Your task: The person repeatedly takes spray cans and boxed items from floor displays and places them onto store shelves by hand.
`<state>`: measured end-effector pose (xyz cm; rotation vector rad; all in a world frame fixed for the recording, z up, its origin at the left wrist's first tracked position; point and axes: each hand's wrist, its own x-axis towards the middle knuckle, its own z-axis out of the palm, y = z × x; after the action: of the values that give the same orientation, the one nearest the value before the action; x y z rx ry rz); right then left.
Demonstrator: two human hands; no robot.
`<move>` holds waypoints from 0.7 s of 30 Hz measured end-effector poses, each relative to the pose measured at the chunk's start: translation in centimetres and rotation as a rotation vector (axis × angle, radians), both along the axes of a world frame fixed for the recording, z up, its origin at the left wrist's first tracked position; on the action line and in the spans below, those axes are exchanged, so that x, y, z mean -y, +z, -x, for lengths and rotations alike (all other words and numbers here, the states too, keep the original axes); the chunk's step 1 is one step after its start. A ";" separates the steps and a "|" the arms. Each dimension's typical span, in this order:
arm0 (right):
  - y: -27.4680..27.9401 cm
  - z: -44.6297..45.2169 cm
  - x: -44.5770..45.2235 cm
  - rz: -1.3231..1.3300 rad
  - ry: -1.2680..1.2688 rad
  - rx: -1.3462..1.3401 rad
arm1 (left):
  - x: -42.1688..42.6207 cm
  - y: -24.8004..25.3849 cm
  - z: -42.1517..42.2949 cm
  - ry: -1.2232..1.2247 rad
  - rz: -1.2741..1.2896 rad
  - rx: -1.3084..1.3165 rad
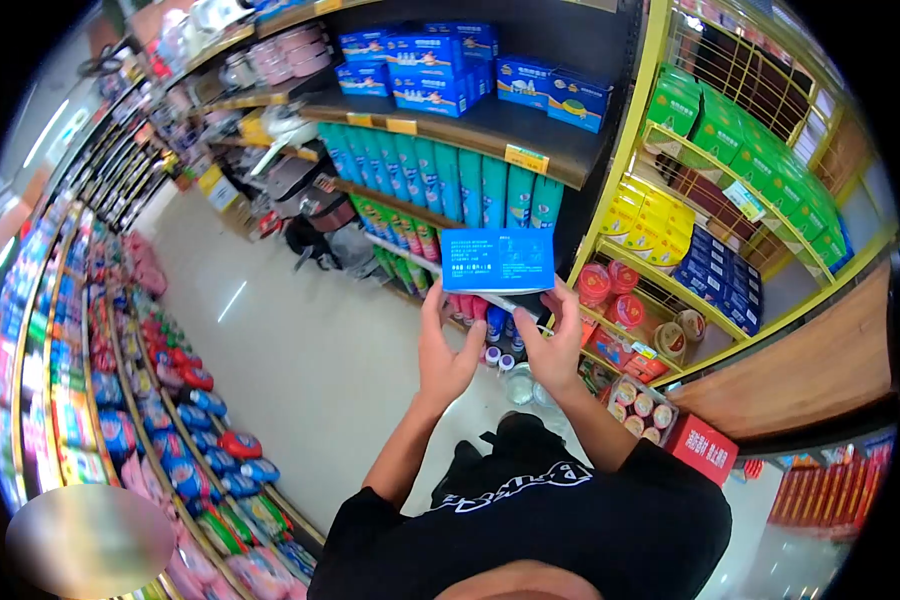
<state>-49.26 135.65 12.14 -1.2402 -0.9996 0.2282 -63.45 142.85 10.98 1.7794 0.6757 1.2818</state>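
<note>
A blue box (498, 258) with white print on the side facing me is held up in front of the shelves. My left hand (448, 350) grips its lower left corner, and my right hand (554, 342) grips the lower right one. Both thumbs point up below the box, and some fingers are hidden behind it. Similar blue boxes (428, 76) stand stacked on the shelf beyond, with two more boxes (554, 92) to their right. Below that shelf, a row of teal spray cans (450, 180) is partly covered by the box.
A yellow wire rack (610, 210) on the right carries green boxes (750, 150), yellow boxes (648, 222) and dark blue boxes (718, 280). Long shelves of bagged goods (185, 460) line the left side of the aisle floor (220, 300). A red carton (702, 450) stands low on the right.
</note>
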 end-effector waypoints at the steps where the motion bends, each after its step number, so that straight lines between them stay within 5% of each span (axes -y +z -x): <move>1: -0.7 -1.0 -1.8 -0.024 -0.059 0.081 | -1.8 1.1 -0.8 -0.037 -0.009 0.022; 15: 2.2 -15.8 -27.1 -0.270 -0.137 -0.188 | -28.4 5.9 -16.7 -0.218 -0.167 0.051; 21: 3.6 -19.7 -33.4 -0.078 -0.228 -0.200 | -35.6 5.7 -21.8 -0.224 -0.093 -0.103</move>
<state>-29.56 169.06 15.73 -1.2230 -0.6829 0.1306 -41.65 178.49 16.65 1.9470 0.4626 1.0919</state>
